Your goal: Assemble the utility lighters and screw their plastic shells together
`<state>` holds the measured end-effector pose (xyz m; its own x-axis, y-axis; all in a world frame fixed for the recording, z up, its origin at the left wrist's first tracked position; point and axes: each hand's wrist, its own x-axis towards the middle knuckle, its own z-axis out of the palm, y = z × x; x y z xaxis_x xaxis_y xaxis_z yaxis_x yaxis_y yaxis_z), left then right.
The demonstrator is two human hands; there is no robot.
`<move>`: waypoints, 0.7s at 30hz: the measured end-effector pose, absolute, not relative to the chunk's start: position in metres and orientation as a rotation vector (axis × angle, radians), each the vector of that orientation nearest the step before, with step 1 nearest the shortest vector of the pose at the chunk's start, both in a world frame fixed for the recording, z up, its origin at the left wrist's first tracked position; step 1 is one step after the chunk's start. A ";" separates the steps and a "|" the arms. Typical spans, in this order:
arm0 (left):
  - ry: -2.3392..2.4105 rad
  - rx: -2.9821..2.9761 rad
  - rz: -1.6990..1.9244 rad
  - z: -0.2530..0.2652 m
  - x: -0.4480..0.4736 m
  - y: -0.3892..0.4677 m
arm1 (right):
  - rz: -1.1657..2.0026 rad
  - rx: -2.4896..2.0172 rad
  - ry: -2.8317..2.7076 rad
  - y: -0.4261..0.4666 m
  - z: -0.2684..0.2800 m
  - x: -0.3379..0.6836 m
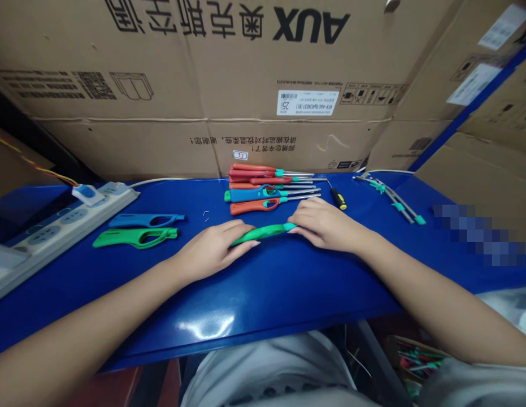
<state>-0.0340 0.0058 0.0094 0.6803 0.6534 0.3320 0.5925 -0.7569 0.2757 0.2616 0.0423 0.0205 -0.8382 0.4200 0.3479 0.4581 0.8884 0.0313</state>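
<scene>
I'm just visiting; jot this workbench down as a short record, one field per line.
Left hand: holds one end of a green handle
Right hand: at its teal tip
Table's left side: blue handle, green casing, power strip
Table's back: red, orange and blue lighters; screwdriver beside them
Farther right: metal rods
Behind: printed cardboard

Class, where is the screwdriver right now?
In the head view, the screwdriver lies right of centre on the blue table, just beyond the right hand and right of the grouped lighters.
</scene>
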 end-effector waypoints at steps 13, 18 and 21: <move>1.003 2.603 0.781 0.000 -0.025 -0.002 | -0.368 -0.529 -2.661 0.038 0.009 0.252; 1.054 2.762 0.626 -0.001 -0.028 -0.001 | -0.271 -0.621 -2.761 0.036 0.013 0.252; 1.134 2.823 0.449 0.003 -0.026 0.000 | -0.127 -0.779 -2.862 0.035 0.021 0.254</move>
<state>-0.0257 -0.0002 0.0033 0.6859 0.6858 0.2435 0.6665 -0.7263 0.1682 0.2541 0.0345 0.0215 -0.8485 0.4948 0.1878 0.5095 0.8597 0.0365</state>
